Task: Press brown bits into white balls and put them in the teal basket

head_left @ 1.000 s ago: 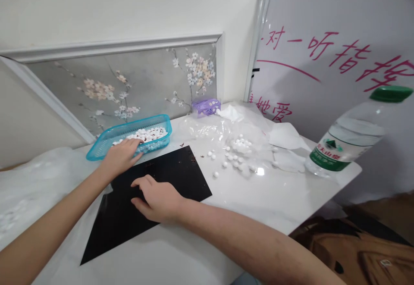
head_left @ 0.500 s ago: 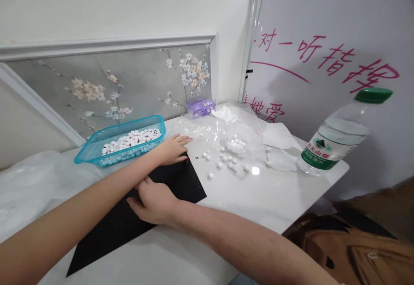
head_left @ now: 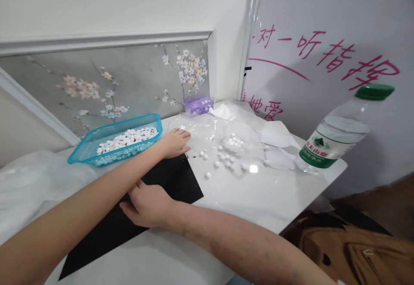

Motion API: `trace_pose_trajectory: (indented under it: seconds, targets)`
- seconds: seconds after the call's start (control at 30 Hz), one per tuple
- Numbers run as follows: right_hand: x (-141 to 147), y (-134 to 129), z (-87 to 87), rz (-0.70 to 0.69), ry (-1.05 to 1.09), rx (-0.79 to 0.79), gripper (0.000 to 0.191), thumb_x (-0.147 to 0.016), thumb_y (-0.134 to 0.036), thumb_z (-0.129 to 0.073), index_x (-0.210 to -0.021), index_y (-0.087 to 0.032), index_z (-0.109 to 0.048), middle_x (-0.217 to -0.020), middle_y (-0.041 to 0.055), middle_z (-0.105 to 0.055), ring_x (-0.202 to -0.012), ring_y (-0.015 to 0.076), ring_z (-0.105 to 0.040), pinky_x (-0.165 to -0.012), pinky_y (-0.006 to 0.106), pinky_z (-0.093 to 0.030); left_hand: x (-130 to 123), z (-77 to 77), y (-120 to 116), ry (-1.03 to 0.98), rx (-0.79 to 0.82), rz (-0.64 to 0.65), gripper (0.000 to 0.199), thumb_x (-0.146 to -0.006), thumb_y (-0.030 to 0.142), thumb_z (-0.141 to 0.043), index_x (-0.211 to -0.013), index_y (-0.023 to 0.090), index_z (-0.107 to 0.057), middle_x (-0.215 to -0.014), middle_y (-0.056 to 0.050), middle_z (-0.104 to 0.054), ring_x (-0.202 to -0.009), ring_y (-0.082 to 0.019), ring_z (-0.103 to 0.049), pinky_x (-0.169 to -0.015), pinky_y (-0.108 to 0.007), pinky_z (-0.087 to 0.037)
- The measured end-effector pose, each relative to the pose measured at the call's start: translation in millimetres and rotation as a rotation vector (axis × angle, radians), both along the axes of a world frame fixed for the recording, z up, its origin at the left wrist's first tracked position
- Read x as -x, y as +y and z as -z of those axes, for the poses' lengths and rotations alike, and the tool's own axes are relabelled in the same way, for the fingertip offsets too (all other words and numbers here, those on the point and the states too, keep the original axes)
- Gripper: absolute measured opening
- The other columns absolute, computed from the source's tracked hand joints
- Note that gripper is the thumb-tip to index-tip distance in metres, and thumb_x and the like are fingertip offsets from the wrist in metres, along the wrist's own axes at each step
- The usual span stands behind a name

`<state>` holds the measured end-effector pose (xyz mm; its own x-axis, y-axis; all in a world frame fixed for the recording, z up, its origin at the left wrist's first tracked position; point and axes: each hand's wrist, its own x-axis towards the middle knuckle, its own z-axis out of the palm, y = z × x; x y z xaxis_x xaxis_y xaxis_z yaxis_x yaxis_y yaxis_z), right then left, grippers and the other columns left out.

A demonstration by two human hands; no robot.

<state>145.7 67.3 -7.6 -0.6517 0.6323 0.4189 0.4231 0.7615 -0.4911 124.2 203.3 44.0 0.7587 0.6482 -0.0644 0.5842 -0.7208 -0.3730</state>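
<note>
My left hand (head_left: 176, 142) reaches over the far edge of a black sheet (head_left: 171, 177), fingers loosely bent and thumb apart, with nothing seen in it. Tiny dark red bits (head_left: 194, 156) lie beside its thumb. On the sheet rests my right hand (head_left: 150, 205), its thumb stretched away from the fingers; the fingertips are partly hidden beneath my left forearm. No object shows in that hand. A blue plastic basket (head_left: 74, 155) to the left of my left hand holds many small white balls (head_left: 127, 140) with dark red spots among them.
Loose white balls (head_left: 216, 164) lie right of the sheet, near a clear plastic bag (head_left: 207, 127) with more balls. A purple tissue pack (head_left: 199, 106) sits by the wall. At the right stands a water bottle (head_left: 336, 134). A brown bag (head_left: 365, 255) lies below the table edge.
My left hand's spread fingers have bent and drawn closer together, and the hand has shifted slightly up off the sheet's corner. My right hand has slid slightly left. The view has shifted a little.
</note>
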Motion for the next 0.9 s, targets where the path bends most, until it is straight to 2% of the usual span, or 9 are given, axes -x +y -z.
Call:
trace_pose_trajectory:
  seconds: [0.17,0.43,0.6,0.73,0.83,0.9]
  targets:
    - [-1.8,-1.2,-2.6,-0.018,0.057,0.032,0.038,-0.088,-0.037,-0.039,-0.118,-0.015,-0.036,-0.119,0.0124,-0.052,-0.08,0.0214,-0.064,-0.058,0.035,-0.055,-0.3,-14.8,-0.7,-0.132,-0.032,-0.057,0.048,-0.088,0.039,-0.037,-0.122,0.008,-0.052,-0.13,-0.017,-0.051,-0.117,-0.028,-0.047,-0.099,-0.041,-0.033]
    - [-1.6,-1.4,-2.3,-0.028,0.095,0.051,0.036,-0.088,-0.036,-0.039,-0.119,-0.017,-0.038,-0.117,0.0084,-0.053,-0.091,0.0205,-0.062,-0.066,0.034,-0.056,1.4,-31.0,-4.9,-0.319,-0.062,-0.15,0.05,-0.088,0.039,-0.035,-0.124,0.007,-0.048,-0.131,-0.016,-0.047,-0.115,-0.028,-0.049,-0.098,-0.041,-0.037]
    - [-1.9,-1.8,-4.2,-0.04,0.094,0.065,0.037,-0.088,-0.035,-0.039,-0.12,-0.016,-0.039,-0.117,0.0084,-0.053,-0.093,0.0211,-0.062,-0.068,0.036,-0.056,1.4,-36.0,-8.5,-0.597,-0.038,-0.22,0.05,-0.086,0.038,-0.038,-0.126,0.009,-0.045,-0.132,-0.015,-0.044,-0.115,-0.026,-0.05,-0.098,-0.04,-0.038]
    - [-2.6,-1.4,-5.7,-0.033,0.095,0.045,0.037,-0.088,-0.034,-0.04,-0.119,-0.015,-0.04,-0.117,0.0092,-0.053,-0.09,0.0206,-0.062,-0.064,0.034,-0.056,4.9,-30.5,-13.9,-0.726,0.064,-0.187,0.043,-0.085,0.038,-0.04,-0.117,0.012,-0.052,-0.127,-0.012,-0.049,-0.113,-0.024,-0.052,-0.097,-0.04,-0.04]
    - [-0.7,0.3,-3.3,-0.012,0.055,0.023,0.039,-0.088,-0.037,-0.039,-0.118,-0.012,-0.043,-0.114,0.0127,-0.056,-0.077,0.0212,-0.064,-0.055,0.033,-0.053,8.4,-16.5,-28.8,-0.67,0.15,-0.136,0.038,-0.086,0.039,-0.039,-0.113,0.016,-0.055,-0.124,-0.011,-0.052,-0.114,-0.023,-0.051,-0.099,-0.039,-0.039]
    - [1.8,1.9,0.0,-0.029,-0.016,0.003,0.038,-0.09,-0.039,-0.035,-0.109,-0.01,-0.051,-0.102,0.0135,-0.062,-0.071,0.0224,-0.063,-0.054,0.034,-0.052,10.2,-5.1,-42.7,-0.57,0.216,-0.104,0.039,-0.087,0.037,-0.039,-0.116,0.016,-0.054,-0.126,-0.011,-0.053,-0.114,-0.023,-0.051,-0.098,-0.039,-0.039]
